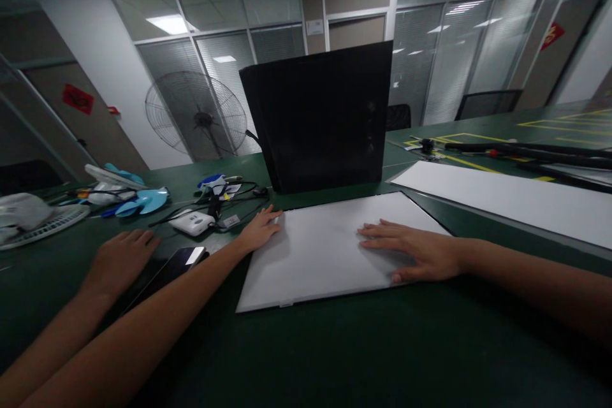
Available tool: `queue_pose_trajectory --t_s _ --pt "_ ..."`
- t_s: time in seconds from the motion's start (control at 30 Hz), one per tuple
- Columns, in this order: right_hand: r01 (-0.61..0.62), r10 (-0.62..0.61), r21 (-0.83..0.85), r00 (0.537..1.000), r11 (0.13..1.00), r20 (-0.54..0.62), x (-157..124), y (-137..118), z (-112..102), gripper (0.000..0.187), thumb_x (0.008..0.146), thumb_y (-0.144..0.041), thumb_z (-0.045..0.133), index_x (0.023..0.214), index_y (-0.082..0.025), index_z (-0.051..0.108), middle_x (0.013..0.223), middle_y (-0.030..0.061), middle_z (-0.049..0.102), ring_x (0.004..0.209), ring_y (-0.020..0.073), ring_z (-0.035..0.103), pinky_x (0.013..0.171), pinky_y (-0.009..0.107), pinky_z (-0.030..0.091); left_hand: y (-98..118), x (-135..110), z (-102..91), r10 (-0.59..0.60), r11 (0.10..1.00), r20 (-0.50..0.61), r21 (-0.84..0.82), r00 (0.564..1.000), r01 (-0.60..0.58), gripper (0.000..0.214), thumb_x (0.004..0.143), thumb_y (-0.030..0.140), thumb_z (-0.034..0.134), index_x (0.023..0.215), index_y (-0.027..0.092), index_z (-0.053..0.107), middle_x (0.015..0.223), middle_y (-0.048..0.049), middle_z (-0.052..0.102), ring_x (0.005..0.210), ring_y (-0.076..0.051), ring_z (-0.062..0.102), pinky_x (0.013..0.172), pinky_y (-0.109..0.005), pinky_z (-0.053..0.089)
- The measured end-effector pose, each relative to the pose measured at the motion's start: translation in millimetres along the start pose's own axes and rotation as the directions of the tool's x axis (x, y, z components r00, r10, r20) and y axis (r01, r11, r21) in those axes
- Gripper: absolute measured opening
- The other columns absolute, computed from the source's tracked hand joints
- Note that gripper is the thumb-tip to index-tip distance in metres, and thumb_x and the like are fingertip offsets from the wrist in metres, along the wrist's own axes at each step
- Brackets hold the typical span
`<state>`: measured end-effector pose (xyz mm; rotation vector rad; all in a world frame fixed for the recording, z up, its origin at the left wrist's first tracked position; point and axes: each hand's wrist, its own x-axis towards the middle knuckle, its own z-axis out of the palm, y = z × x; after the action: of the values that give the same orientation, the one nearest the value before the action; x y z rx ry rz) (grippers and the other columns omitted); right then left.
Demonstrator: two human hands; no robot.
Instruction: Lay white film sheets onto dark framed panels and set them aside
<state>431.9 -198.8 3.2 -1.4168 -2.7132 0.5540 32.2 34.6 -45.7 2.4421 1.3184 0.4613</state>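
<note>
A flat white panel (325, 248) lies on the green table (335, 357) in front of me. My left hand (259, 227) rests open on the panel's far left edge with its fingers stretched out. My right hand (415, 250) lies flat and open on the panel's right side, fingers pointing left. An upright black box (325, 118) stands just behind the panel. A third hand (122, 256), apparently another person's, lies flat on the table at the far left.
A dark phone (168, 269) lies between the two left arms. A white adaptor (194, 223) with cables, blue fan blades (143, 201) and a white fan grille (36, 220) sit at the back left. A second white sheet (507, 199) and black rods (530, 152) lie at the right. A standing fan (196, 118) is behind.
</note>
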Motion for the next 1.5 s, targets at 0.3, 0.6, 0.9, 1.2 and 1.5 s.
queue_pose_trajectory --t_s 0.3,0.6,0.9,1.2,1.5 --pt "0.023 -0.024 -0.023 0.999 0.999 -0.045 0.5 2.1 0.8 0.081 0.094 -0.065 0.058 0.165 -0.038 0.028 0.170 0.0025 0.016 0.159 0.0337 0.014 0.129 0.065 0.009 -3.5 1.4 1.0 0.031 1.000 0.000 -0.002 1.000 -0.031 0.066 0.087 0.047 0.062 0.146 0.018 0.061 0.170 -0.0113 0.032 0.158 -0.036 0.026 0.130 -0.051 0.018" --pt "-0.286 0.151 -0.208 0.855 0.935 -0.496 -11.4 71.8 -17.7 0.067 0.097 -0.061 0.052 0.159 -0.035 0.043 0.161 0.0020 0.040 0.144 0.0268 0.046 0.122 0.050 0.041 2.2 -2.5 0.5 0.054 0.996 -0.004 0.073 0.999 -0.053 0.065 0.088 0.044 0.064 0.148 0.020 0.059 0.168 -0.0118 0.036 0.156 -0.039 0.029 0.128 -0.055 0.022" --pt "-0.762 0.636 -0.032 0.563 0.647 -0.528 -85.0 194.6 -33.5 0.071 0.093 -0.063 0.057 0.129 -0.002 0.067 0.132 0.0318 0.058 0.116 0.0391 0.060 0.097 0.051 0.049 6.6 -3.6 -2.7 0.116 0.991 0.030 0.065 0.993 -0.118 0.063 0.088 0.038 0.059 0.148 0.018 0.056 0.164 -0.0139 0.043 0.159 -0.032 0.027 0.130 -0.055 0.014" --pt "-0.871 0.749 -0.121 0.474 0.476 -0.463 -82.9 175.2 -49.5 0.042 0.102 -0.051 0.054 0.112 -0.012 0.065 0.107 0.0080 0.064 0.098 0.0148 0.061 0.094 0.036 0.054 6.8 -3.0 0.4 0.102 0.992 -0.013 0.078 0.995 -0.100 0.059 0.088 0.042 0.058 0.144 0.022 0.060 0.161 -0.0107 0.050 0.156 -0.033 0.032 0.130 -0.054 0.019" --pt "-0.829 0.543 -0.276 0.534 0.487 -0.648 -31.7 54.6 -46.2 0.053 0.106 -0.048 0.028 0.109 -0.010 0.065 0.096 0.0201 0.065 0.085 0.0271 0.064 0.079 0.044 0.049 8.5 -4.8 1.4 0.124 0.986 -0.023 0.115 0.992 -0.121 0.058 0.096 0.049 0.046 0.145 0.019 0.059 0.160 -0.0116 0.050 0.154 -0.029 0.038 0.131 -0.050 0.019"
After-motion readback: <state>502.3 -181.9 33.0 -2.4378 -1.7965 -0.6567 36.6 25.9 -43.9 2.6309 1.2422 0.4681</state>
